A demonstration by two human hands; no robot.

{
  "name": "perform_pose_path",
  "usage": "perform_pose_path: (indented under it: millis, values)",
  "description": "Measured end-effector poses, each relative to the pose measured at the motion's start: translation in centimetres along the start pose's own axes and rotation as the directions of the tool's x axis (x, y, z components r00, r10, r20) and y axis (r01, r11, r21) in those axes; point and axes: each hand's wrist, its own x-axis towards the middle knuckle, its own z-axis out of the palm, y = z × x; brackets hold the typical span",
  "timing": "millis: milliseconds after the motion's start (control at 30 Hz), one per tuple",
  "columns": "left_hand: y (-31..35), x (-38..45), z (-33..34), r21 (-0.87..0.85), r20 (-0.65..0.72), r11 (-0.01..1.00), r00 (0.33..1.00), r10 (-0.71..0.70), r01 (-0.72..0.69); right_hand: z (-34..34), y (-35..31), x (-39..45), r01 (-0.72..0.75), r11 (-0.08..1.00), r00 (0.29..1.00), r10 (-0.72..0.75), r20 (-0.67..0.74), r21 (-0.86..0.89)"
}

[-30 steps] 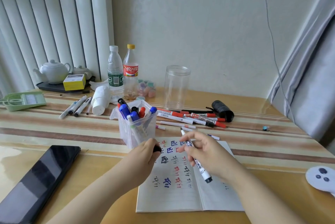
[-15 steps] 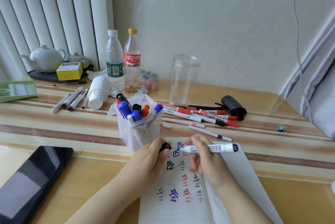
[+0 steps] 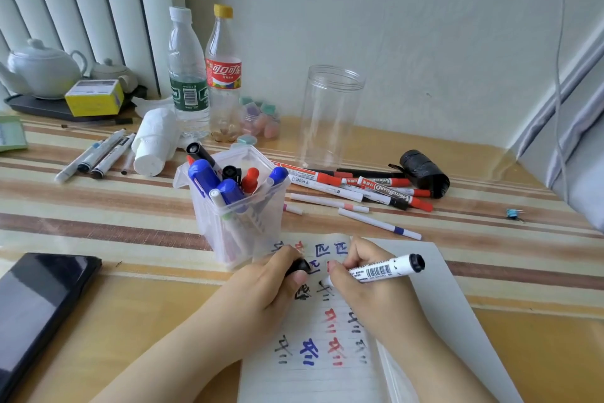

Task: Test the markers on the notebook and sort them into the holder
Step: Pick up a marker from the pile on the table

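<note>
Markers are the business at this desk, and one white marker (image 3: 379, 269) with a black end sits in the right hand (image 3: 369, 285), fingers curled round its barrel, tip down on the open notebook (image 3: 327, 366). The tip meets the page among rows of black, blue and red test marks. The left hand (image 3: 261, 291) rests on the notebook's left part, its fingers pinching a black cap (image 3: 299, 267) just beside the marker's tip. The two hands lie close together, almost touching.

Just beyond the left hand stands a clear plastic holder (image 3: 238, 226), touching the notebook's far edge or very nearly. It holds upright markers with blue, red and black caps. To its right, a loose pile of markers (image 3: 359, 188) lies on the striped table (image 3: 98, 223), most with red ends, and two thin white pens lie nearer the notebook. Past the pile lies a black roll (image 3: 423, 172), and behind it stands a clear jar (image 3: 330, 115). A few more pens (image 3: 98, 156) lie left of the holder, beside a tipped white paper roll (image 3: 153, 144). Two bottles (image 3: 204, 72) stand behind that, with a white teapot (image 3: 42, 69) on a dark tray at far left. A dark phone (image 3: 36, 304) lies at the near left corner.
</note>
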Motion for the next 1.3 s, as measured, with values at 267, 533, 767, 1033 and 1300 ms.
perform_pose_path:
  millis: [267, 533, 767, 1033, 1300]
  values:
    - [0.06, -0.07, -0.05, 0.006, 0.006, 1.0, 1.0, -0.029, 0.029, -0.02, 0.28, 0.19, -0.044, 0.999, 0.999, 0.044, -0.021, -0.016]
    - [0.07, -0.01, -0.09, 0.012, 0.009, 1.0, 1.0, -0.024, 0.024, 0.05, -0.05, -0.1, -0.047, 0.999, 0.998, 0.047, 0.033, 0.005]
    - [0.2, -0.03, -0.13, 0.025, 0.018, 0.999, 0.999, -0.031, 0.03, -0.29, 0.19, -0.19, -0.036, 0.999, 0.999, 0.035, -0.003, -0.033]
    - [0.14, -0.09, -0.11, 0.022, 0.011, 0.999, 1.0, -0.025, 0.025, -0.13, -0.1, -0.32, -0.002, 1.0, 1.0, 0.002, -0.016, 0.01]
    - [0.24, -0.11, -0.23, 0.019, 0.027, 0.999, 0.999, -0.042, 0.041, -0.24, 0.38, -0.26, -0.034, 0.999, 0.999, 0.034, -0.027, 0.003]
